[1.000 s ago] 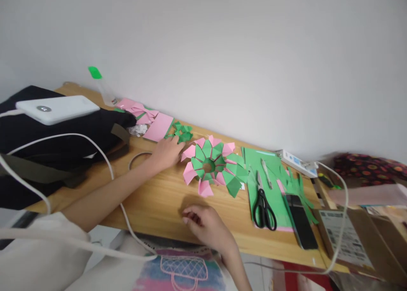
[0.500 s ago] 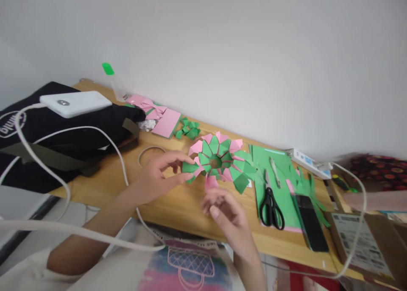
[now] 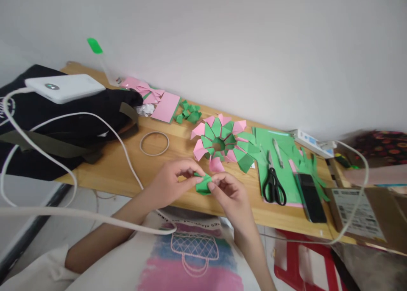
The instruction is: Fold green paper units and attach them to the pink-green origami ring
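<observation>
Near the table's front edge, a small folded green paper piece is pinched between both hands. My left hand grips its left side with thumb and fingers, and my right hand pinches its right side. Just beyond them on the table rests a ring of folded green and pink paper pieces, open in the middle. Neither hand touches the ring. More small folded green pieces lie behind it to the left.
Left: black bag, white power bank, cable, round band, pink paper. Right: green sheets, black-handled scissors, phone, power strip and cardboard box. A wall stands behind.
My left hand has let go of the paper ring, which now rests on the table. Both hands have come together on a small green piece. The camera view has shifted.
</observation>
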Motion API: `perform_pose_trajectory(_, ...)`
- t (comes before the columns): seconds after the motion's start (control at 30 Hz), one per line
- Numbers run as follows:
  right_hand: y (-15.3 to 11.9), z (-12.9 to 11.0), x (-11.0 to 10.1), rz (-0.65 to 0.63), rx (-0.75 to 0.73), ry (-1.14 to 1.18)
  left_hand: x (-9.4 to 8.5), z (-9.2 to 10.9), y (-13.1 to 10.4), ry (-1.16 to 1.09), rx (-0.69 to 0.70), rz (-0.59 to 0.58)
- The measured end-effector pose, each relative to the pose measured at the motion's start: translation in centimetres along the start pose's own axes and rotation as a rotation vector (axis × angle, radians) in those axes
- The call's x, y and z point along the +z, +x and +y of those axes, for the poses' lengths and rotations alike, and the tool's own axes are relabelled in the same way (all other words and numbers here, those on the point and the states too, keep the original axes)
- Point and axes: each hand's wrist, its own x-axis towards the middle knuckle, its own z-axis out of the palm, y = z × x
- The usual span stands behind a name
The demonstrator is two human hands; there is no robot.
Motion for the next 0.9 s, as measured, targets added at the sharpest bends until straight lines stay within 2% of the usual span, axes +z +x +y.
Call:
perform_pose_trajectory(0.17,0.1,-0.1,-0.2,-0.081,0.024,-0.076,0.5,-0.5,0.0,0.006,-0.007,-0.029)
perform_pose_trajectory(0.27,0.1,-0.2,-1.1,-0.124,0.026,-0.142,0.5,-1.0,0.2,0.071,0.025,0.027)
perform_pose_trajectory(0.37,0.2,0.2,-2.9,-0.133,0.023,-0.231,-0.1,-1.5,0.9,0.264,0.125,0.128)
perform_pose_trajectory(0.43,0.4,0.7,-4.1,-0.106,0.021,-0.311,-0.5,-1.7,1.7,0.476,0.233,0.145)
perform_pose_trajectory(0.53,1.2,1.7,-5.1,-0.060,0.009,-0.447,-0.7,-1.9,3.3,0.792,0.379,0.010)
perform_pose_trajectory(0.63,2.2,2.4,-5.4,-0.063,0.008,-0.548,-0.3,-1.9,5.0,0.944,0.455,-0.116)
perform_pose_trajectory(0.77,3.6,2.4,-5.9,-0.068,-0.002,-0.589,0.5,-2.0,6.8,0.964,0.506,-0.165)
perform_pose_trajectory(0.9,4.9,2.2,-6.8,-0.054,-0.019,-0.565,1.3,-1.9,8.2,0.921,0.486,-0.197)
